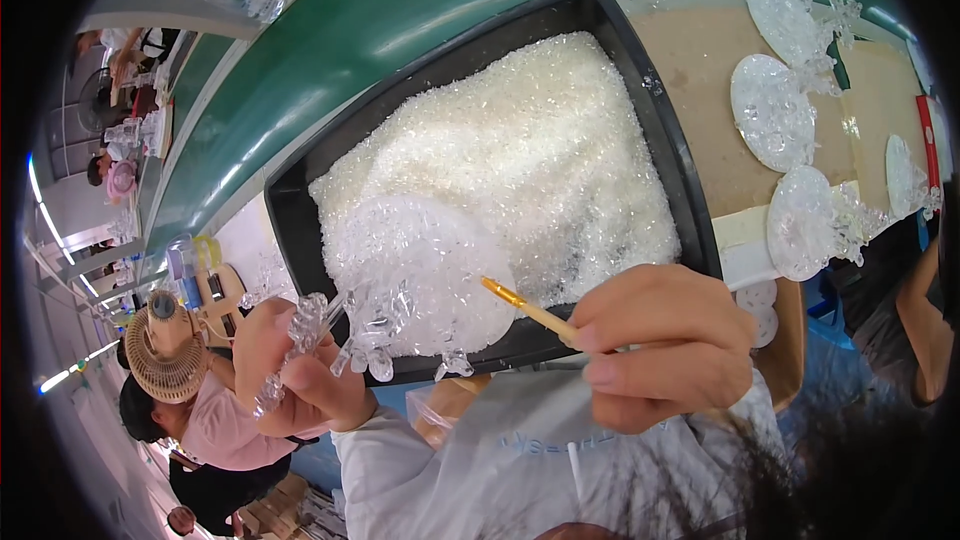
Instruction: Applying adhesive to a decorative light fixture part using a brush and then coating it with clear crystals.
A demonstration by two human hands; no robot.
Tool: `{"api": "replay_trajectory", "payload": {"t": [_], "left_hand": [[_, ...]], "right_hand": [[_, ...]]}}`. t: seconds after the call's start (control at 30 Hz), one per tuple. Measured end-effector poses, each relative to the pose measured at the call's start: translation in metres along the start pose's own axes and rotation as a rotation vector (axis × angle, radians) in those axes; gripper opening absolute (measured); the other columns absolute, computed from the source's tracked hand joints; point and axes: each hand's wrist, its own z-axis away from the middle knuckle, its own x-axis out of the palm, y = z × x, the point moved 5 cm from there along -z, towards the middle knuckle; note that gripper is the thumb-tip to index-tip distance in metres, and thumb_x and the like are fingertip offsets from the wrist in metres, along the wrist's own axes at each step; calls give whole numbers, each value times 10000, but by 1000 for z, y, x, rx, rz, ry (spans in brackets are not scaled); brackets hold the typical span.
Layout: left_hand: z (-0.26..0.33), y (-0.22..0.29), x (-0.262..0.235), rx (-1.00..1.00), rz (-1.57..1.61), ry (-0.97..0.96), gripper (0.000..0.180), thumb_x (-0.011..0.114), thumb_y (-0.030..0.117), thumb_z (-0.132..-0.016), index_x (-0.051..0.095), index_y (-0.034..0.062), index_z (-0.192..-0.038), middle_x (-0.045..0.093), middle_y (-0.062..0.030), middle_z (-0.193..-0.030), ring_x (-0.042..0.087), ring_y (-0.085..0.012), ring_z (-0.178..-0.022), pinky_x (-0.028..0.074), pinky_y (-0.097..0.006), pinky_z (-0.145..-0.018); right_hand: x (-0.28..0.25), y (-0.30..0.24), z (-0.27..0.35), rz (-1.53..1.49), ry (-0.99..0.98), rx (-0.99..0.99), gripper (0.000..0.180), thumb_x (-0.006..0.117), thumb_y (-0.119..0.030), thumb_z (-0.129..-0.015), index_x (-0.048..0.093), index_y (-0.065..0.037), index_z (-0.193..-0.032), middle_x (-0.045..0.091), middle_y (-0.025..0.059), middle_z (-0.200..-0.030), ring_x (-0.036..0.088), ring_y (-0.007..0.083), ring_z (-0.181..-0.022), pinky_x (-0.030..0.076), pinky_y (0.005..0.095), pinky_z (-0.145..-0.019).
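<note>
My left hand (328, 390) is closed on a clear plastic ornament (430, 255) with a round frosted disc and glossy sculpted pieces along its lower edge. The disc is held over the near part of a black tray (690, 175) heaped with white, glittering granules (510, 130). Between the thumb and fingers of my right hand (670, 345) is a thin paintbrush (545, 318) with a pale wooden handle and a golden ferrule. Its tip points left, close to the right side of the disc; whether it touches cannot be made out.
Several similar clear disc ornaments (772, 112) stand on a brown board (690, 70) at the right. A green surface (400, 10) runs behind the tray. On the left are a tan fan (162, 340) and a person in pink (235, 415). Another person's arm (925, 325) shows at the far right.
</note>
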Motion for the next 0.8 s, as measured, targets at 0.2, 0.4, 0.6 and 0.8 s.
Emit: {"api": "replay_trajectory", "payload": {"t": [0.2, 0.4, 0.6, 0.8], "left_hand": [[1, -10, -6, 101, 130, -147, 510, 499, 400, -1020, 592, -34, -769, 539, -120, -594, 497, -226, -489, 339, -329, -473], [-5, -9, -3, 281, 292, -144, 414, 516, 354, -1013, 583, -50, -952, 539, -102, -574, 457, -195, -448, 320, -315, -425], [-21, 2, -2, 469, 363, -378, 348, 536, 298, -999, 586, -38, -1075, 545, -85, -566, 436, -176, -435, 329, -301, -401], [-16, -6, -4, 491, 400, -393, 298, 540, 230, -953, 582, -28, -1095, 555, -93, -591, 431, -177, -442, 358, -302, -407]], "right_hand": [[-4, 0, 2, -77, -36, 68, 271, 725, 58, -614, 678, 78, -880, 646, 203, -809, 644, 281, -600, 534, 327, -482], [-5, -1, -5, -75, -168, 93, 183, 727, -8, -727, 607, -8, -867, 660, 187, -845, 650, 267, -590, 551, 308, -493], [-4, 1, -3, -117, -177, 121, 201, 744, -11, -743, 594, -18, -876, 657, 181, -853, 660, 268, -597, 559, 314, -494], [3, 1, -3, -57, -157, 141, 243, 730, 58, -643, 626, -18, -849, 669, 183, -860, 663, 273, -587, 553, 319, -479]]}}
